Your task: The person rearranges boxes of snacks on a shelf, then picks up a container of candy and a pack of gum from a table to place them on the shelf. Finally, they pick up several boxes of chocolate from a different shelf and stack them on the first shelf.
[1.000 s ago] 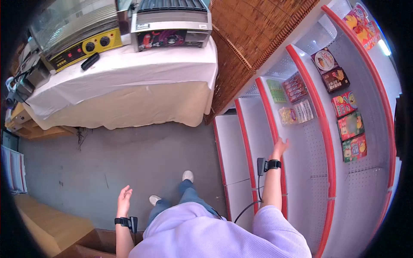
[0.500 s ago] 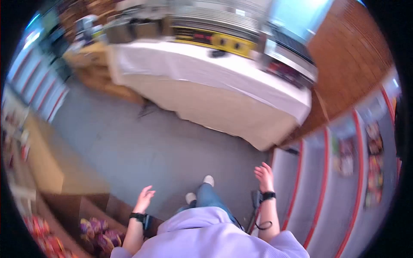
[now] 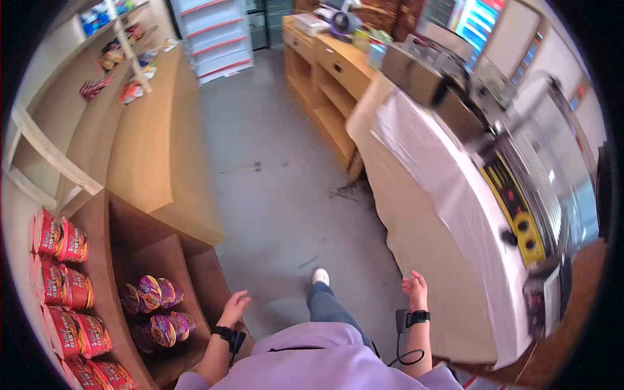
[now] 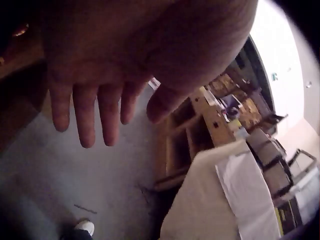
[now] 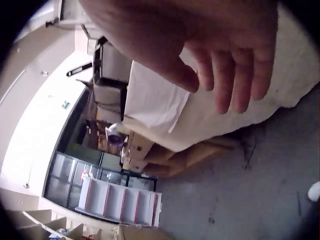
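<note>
My left hand (image 3: 234, 308) hangs in the air with fingers loosely extended, beside the brown shelf (image 3: 179, 260) on the left. In the left wrist view its palm and straight fingers hold nothing. My right hand (image 3: 415, 290) is raised before the cloth-covered table (image 3: 422, 214), its fingers relaxed and slightly bent. The right wrist view shows that hand's fingers (image 5: 225, 82) spread with nothing between them. Closest to the left hand are several purple instant noodle cups (image 3: 162, 329) on the shelf. Red noodle cups (image 3: 65, 286) stand in pairs further left.
A wooden counter (image 3: 331, 84) stands beyond the table, which bears a yellow-fronted appliance (image 3: 520, 214). A long tan box-like bench (image 3: 156, 130) lines the left. White shelves with red edges (image 3: 214, 39) stand at the far end of the grey floor (image 3: 260, 195).
The view has swung left, from the white and red shelves toward the aisle and noodle cups. My right hand has drawn back from the white shelf and holds nothing.
</note>
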The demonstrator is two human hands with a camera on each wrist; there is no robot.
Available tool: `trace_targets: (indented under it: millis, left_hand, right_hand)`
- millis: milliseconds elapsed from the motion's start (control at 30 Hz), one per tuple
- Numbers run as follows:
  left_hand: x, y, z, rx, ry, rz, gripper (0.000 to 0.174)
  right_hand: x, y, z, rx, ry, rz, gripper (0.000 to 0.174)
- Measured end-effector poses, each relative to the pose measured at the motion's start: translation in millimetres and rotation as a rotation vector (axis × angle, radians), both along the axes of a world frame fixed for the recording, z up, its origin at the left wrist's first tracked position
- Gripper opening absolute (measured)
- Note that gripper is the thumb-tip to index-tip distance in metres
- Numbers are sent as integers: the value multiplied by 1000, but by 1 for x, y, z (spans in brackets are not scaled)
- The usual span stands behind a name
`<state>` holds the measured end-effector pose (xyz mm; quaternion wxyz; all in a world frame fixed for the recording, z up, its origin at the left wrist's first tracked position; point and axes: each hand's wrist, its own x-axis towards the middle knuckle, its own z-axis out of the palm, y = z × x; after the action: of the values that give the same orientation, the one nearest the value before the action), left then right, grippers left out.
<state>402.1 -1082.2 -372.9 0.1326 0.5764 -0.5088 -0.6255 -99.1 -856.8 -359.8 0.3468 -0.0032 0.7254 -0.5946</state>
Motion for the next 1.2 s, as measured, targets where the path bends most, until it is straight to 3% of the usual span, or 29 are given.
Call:
trace_targets:
  millis: [167, 300, 367, 400, 500, 533, 567, 633, 700, 733, 833, 900, 933, 1000, 1200]
  left_hand:
    - [4, -48, 7, 66, 37, 305, 39]
    - [11, -82, 14, -35, -9, 478, 40]
    - [11, -110, 33, 176, 67, 666, 41]
    - [19, -124, 18, 153, 100, 724, 41]
    - [45, -186, -22, 60, 51, 714, 40]
    - [46, -220, -13, -4, -61, 600, 39]
    - [43, -259, 13, -10, -58, 609, 39]
    - [32, -339, 73, -110, -307, 363, 39]
    - [34, -415, 93, -232, -296, 282, 40]
    - [34, -446, 102, -332, -279, 179, 41]
    - [21, -547, 140, -399, -226, 117, 42]
    - [14, -607, 143, -408, -222, 73, 42]
    - [10, -635, 140, -411, -212, 26, 43]
    - [2, -691, 121, -382, -206, -3, 43]
    - [-32, -853, 116, -370, -206, 12, 44]
  right_hand:
    - [-29, -203, 15, 31, -32, 305, 32]
    - [-14, -398, 40, 48, 71, 665, 31]
    - [8, -489, 47, -27, 157, 907, 31]
    - [16, -534, 31, -81, 111, 965, 30]
    - [66, -642, 20, -132, 224, 1144, 30]
    - [81, -670, 13, -135, 238, 1203, 29]
    - [94, -689, 11, -141, 243, 1211, 29]
    - [119, -721, 7, -108, 84, 1215, 28]
    - [137, -747, 24, -51, -91, 1229, 29]
    - [138, -761, 24, -57, -101, 1239, 29]
    - [120, -807, 20, 22, -114, 1215, 29]
    - [100, -842, 19, 13, -105, 983, 28]
    - [86, -860, 13, 4, -98, 995, 28]
    - [57, -901, -7, -32, -138, 812, 25]
    - [-20, -1078, -60, -35, -222, 729, 20]
